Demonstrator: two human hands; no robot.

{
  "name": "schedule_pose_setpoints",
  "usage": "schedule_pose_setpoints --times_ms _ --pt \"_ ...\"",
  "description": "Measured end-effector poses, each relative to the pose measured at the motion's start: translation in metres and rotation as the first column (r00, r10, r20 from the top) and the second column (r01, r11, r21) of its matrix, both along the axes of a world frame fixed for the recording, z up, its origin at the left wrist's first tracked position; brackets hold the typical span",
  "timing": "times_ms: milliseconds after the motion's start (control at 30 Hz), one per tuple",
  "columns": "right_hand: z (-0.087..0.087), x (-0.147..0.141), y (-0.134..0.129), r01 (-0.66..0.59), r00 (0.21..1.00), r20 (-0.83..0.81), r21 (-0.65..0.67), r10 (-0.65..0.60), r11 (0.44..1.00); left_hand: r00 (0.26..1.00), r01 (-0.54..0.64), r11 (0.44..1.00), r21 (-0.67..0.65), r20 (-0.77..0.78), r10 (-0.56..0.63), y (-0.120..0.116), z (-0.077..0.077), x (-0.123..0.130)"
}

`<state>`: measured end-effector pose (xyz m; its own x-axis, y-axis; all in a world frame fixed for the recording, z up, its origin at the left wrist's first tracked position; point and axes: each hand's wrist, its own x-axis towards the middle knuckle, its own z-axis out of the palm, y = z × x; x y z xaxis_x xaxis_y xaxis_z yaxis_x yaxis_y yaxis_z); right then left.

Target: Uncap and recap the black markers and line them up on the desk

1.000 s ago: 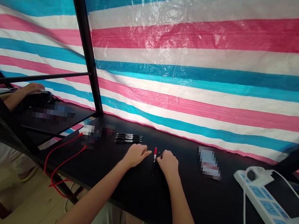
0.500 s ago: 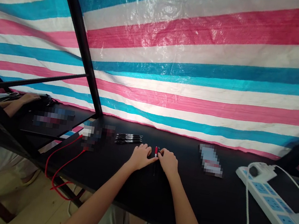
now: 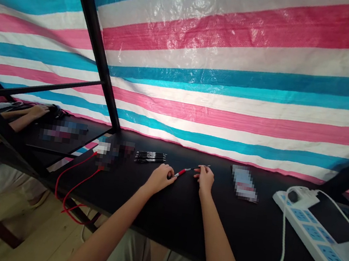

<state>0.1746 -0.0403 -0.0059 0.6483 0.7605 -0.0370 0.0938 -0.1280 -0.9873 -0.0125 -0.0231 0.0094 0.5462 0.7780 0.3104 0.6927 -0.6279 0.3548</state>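
My left hand (image 3: 161, 177) is closed on one end of a pen with a red and white section (image 3: 181, 172), low over the black desk. A thin dark rod, like a pen refill (image 3: 192, 169), runs from the red section toward my right hand (image 3: 204, 179). The fingers of my right hand are pinched on that rod, whose light tip shows beyond them. Whether the rod is still inside the pen or only meets its end, I cannot tell. Left of my hands, several black pens (image 3: 150, 157) lie side by side in a row.
On the right of the black desk (image 3: 179, 224) are a blurred phone-like item (image 3: 244, 183) and a white power strip (image 3: 317, 234) with a cable. Red cables (image 3: 70, 171) hang over the left front edge. Beyond a metal frame (image 3: 92, 42), another person's hand (image 3: 38, 111) rests.
My hands have moved apart. The pen, upright between them before, now slants up to the right, with the thin rod stretching to my right hand.
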Motion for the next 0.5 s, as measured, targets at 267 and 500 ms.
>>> schedule_pose_setpoints --times_ms 267,500 --pt "-0.007 0.004 0.006 0.076 0.988 -0.142 0.116 -0.059 0.990 0.996 -0.013 0.992 0.126 -0.091 0.024 0.008 -0.002 -0.007" --pt "-0.007 0.005 0.009 0.061 0.968 -0.250 0.169 -0.017 0.984 0.990 -0.071 0.980 0.186 -0.105 0.092 0.010 -0.002 -0.008"
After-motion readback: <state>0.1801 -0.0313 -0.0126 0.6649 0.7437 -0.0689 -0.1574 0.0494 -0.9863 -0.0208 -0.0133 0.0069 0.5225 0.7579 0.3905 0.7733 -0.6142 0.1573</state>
